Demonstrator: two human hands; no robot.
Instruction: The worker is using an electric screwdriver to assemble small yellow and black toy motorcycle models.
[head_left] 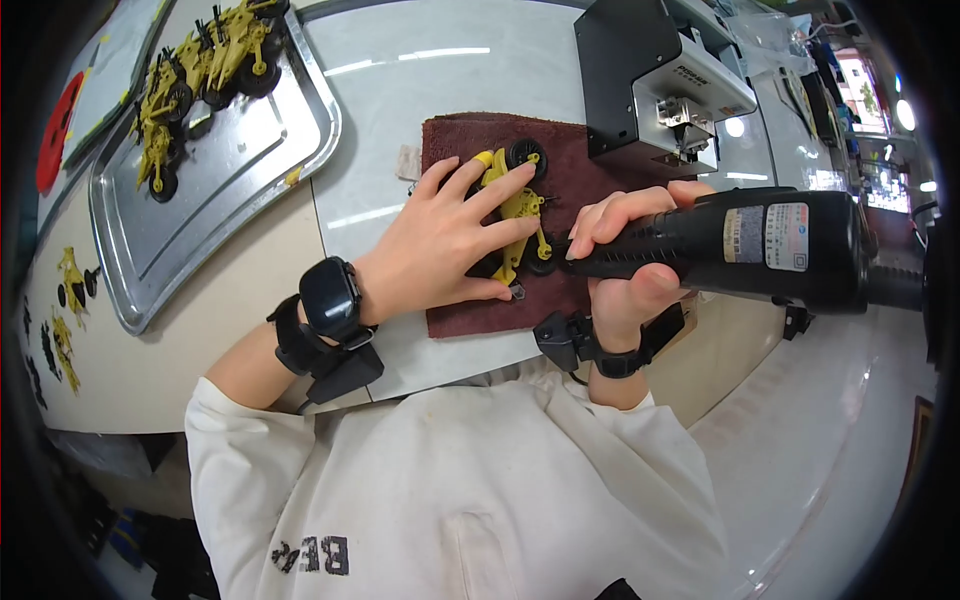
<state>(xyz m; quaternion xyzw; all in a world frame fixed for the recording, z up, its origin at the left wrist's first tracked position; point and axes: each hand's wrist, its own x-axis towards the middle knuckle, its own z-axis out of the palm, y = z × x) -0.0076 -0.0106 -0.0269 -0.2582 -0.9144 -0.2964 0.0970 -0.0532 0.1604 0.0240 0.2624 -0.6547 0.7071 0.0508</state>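
Five fingers spread, our left hand likely steadies the yellow toy; our right hand wraps the power tool.

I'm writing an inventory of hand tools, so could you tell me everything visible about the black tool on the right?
The black tool has a thick, plastic-looking body, with ridges along its narrower left part and two pale labels near its wider end. A ribbed dark sleeve extends from that end. It lies roughly sideways in the right hand, its narrow end close to a black wheel; contact there is unclear.
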